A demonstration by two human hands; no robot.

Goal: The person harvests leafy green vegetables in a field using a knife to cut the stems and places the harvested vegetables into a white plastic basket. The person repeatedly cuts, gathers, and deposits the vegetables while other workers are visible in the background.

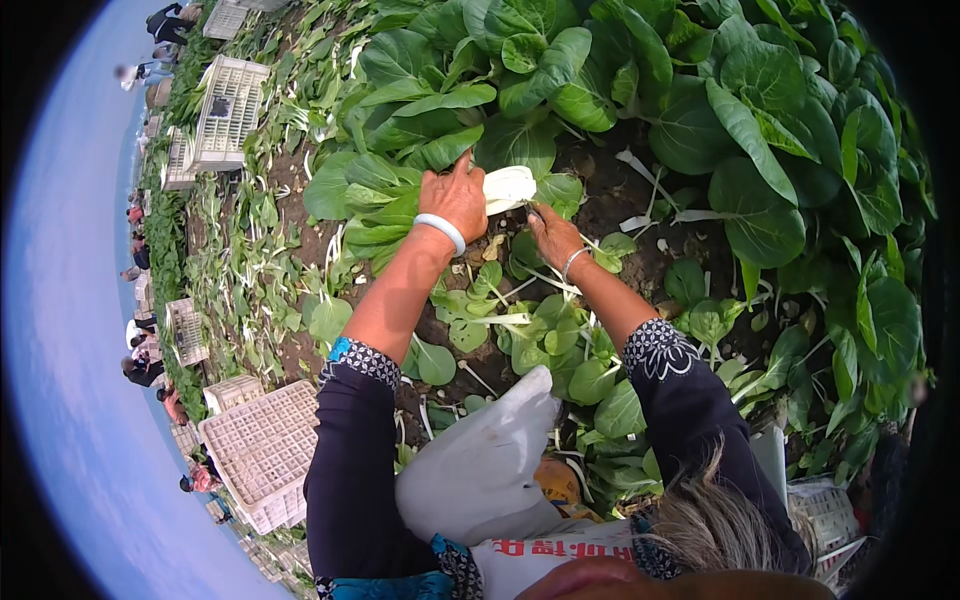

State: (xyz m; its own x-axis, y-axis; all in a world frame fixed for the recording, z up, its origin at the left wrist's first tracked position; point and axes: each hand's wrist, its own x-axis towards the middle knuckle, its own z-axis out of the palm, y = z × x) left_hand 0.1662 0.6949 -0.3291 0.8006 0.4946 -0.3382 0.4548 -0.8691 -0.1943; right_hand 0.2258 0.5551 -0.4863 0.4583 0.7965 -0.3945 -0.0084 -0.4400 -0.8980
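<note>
My left hand (453,196) is closed around a head of bok choy (511,187), its white stalk base pointing right and its green leaves spreading left. The head lies on its side, above soil and loose leaves. Right beside the pale base, my right hand (556,237) has its fingers curled around a small dark tool (532,211). Only the tool's tip shows, close to or touching the base; the fingers hide the rest. Uncut-looking bok choy plants (517,67) stand just beyond both hands. Trimmed loose leaves (517,319) litter the ground below them.
Dense leafy plants (772,135) fill the right. Plastic crates stand at left, one large crate (262,442) near my left arm and another stack (225,112) farther off. Cut leaves (255,255) cover the soil between. Several people (142,367) are at the far left. My covered knee (480,450) is below.
</note>
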